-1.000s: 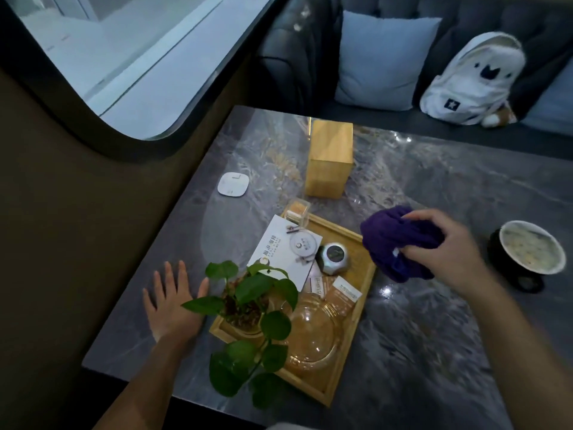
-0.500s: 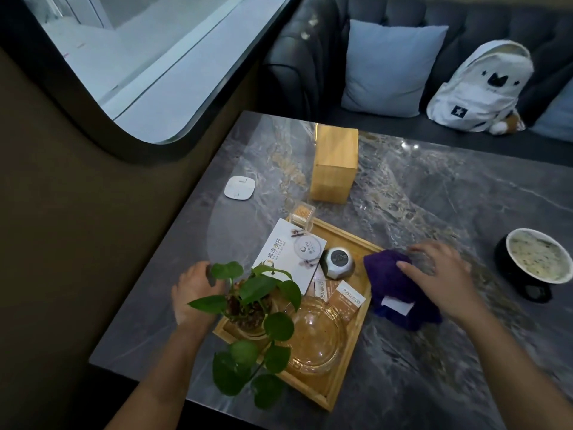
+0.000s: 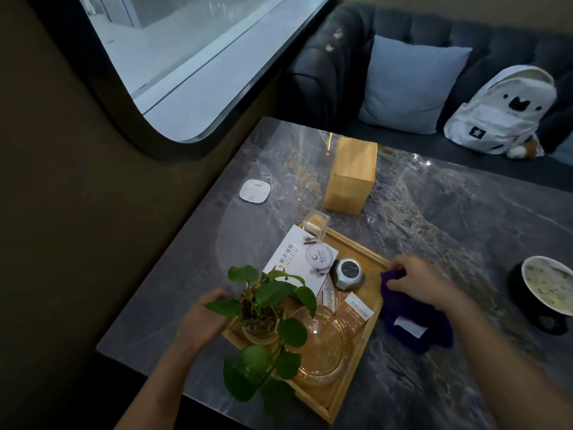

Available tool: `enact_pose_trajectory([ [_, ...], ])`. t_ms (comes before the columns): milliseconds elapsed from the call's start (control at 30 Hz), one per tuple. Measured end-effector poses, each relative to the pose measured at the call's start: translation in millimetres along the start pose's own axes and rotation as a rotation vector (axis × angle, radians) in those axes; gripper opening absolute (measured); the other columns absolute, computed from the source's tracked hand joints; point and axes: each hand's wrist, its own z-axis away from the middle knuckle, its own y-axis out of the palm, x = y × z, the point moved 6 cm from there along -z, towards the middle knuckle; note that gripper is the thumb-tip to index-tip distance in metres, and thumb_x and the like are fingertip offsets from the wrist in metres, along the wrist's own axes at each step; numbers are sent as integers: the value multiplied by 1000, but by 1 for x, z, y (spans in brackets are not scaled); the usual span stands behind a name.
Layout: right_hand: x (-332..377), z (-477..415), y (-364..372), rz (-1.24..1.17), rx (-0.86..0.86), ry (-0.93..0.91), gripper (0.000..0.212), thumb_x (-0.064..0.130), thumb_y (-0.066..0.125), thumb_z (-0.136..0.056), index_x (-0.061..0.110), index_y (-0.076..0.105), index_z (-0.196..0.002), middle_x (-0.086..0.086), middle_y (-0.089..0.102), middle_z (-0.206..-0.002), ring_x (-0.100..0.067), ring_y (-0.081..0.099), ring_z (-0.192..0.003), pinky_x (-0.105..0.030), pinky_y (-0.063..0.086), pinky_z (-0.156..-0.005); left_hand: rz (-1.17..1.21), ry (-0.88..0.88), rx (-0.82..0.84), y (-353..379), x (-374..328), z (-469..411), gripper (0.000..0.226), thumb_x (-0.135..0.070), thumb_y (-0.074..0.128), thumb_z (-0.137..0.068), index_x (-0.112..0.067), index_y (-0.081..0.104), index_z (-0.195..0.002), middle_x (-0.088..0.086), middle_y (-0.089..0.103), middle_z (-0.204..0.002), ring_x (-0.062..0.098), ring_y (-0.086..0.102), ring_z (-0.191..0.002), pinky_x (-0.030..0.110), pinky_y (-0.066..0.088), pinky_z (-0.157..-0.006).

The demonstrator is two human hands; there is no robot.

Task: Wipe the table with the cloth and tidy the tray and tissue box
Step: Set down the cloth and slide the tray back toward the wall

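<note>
A wooden tray (image 3: 356,245) lies at an angle on the marble table (image 3: 449,212). It holds a leafy plant in a glass pot (image 3: 263,305), a glass bowl (image 3: 319,346), a white card (image 3: 294,259), a small silver device (image 3: 347,274) and sachets (image 3: 352,315). My left hand (image 3: 201,321) curls on the tray's left edge, partly behind leaves. The purple cloth (image 3: 415,333) lies bunched against the tray's right rim. My right hand (image 3: 418,280) pinches the cloth's far end right at that rim. The wooden tissue box (image 3: 350,178) stands beyond the tray.
A black cup with a pale drink (image 3: 548,290) stands at the right edge. A white square pad (image 3: 255,191) lies near the wall on the left. Behind the table is a dark sofa with a blue cushion (image 3: 412,85) and a white backpack (image 3: 502,110).
My left hand slid from flat on the table to the tray's left edge. My right hand lowered the cloth onto the table beside the tray and now holds its far end.
</note>
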Motion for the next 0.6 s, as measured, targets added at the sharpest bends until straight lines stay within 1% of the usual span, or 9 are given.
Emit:
enact_pose_trajectory([
  [67, -4, -2, 2, 54, 116, 14, 14, 11, 70, -71, 14, 60, -80, -6, 61, -88, -16, 54, -74, -27, 39, -57, -29, -9, 30, 1, 10, -6, 28, 0, 50, -87, -22, 48, -69, -6, 46, -58, 3, 44, -47, 18, 35, -50],
  [133, -10, -3, 2, 162, 204, 57, 12, 10, 70, -68, 11, 58, -70, -6, 58, -74, -17, 52, -67, -27, 37, -53, -47, -33, 28, -1, 19, -7, 32, 0, 47, -87, -16, 47, -60, -6, 47, -45, 0, 43, -34, 24, 36, -48],
  [167, -13, -4, 1, 206, 221, 83, 16, 13, 71, -68, 10, 56, -64, -5, 55, -67, -18, 50, -63, -27, 35, -52, -38, -46, 36, -3, 23, -9, 34, -2, 47, -88, -15, 46, -56, -5, 48, -42, 2, 42, -32, 23, 36, -47],
  [233, -17, -8, -2, 221, 230, 109, 29, 21, 73, -71, 10, 51, -55, -4, 48, -57, -17, 45, -55, -27, 31, -50, -54, -72, 82, -3, 28, -9, 30, -15, 52, -89, -14, 54, -59, 2, 56, -50, 10, 52, -41, 21, 43, -43],
  [300, -16, -12, -4, 158, 193, 102, 36, 29, 70, -76, 12, 49, -53, -4, 46, -56, -17, 44, -55, -29, 30, -51, -94, -67, 130, -3, 29, -6, 24, -29, 57, -87, -18, 63, -66, 5, 62, -60, 14, 59, -47, 21, 48, -40],
  [333, -14, -15, -6, 126, 129, 92, 34, 32, 68, -78, 13, 49, -56, -4, 48, -59, -19, 47, -59, -29, 33, -54, -127, -56, 152, -3, 29, -4, 26, -32, 58, -86, -19, 63, -64, 3, 63, -58, 14, 59, -45, 22, 49, -39],
  [433, -9, -22, -14, 58, -134, 87, 22, 35, 64, -80, 17, 51, -80, -4, 54, -79, -23, 55, -77, -32, 40, -65, -240, -17, 199, 3, 28, -1, 42, -35, 53, -89, -14, 57, -53, -1, 58, -39, 8, 53, -32, 18, 45, -35],
  [500, -6, -26, -9, 51, -147, 92, 25, 35, 61, -83, 15, 50, -92, -5, 53, -87, -23, 53, -81, -32, 40, -67, -261, -2, 193, 9, 28, 2, 46, -32, 48, -93, -13, 52, -52, -4, 55, -31, 5, 49, -27, 16, 40, -32],
  [600, -4, -34, 6, 74, -53, 84, 28, 34, 59, -85, 10, 52, -98, -7, 56, -93, -24, 54, -85, -34, 43, -72, -300, 73, 114, 15, 28, 3, 40, -26, 44, -94, -15, 42, -56, 0, 54, -32, 6, 51, -30, 12, 37, -33],
])
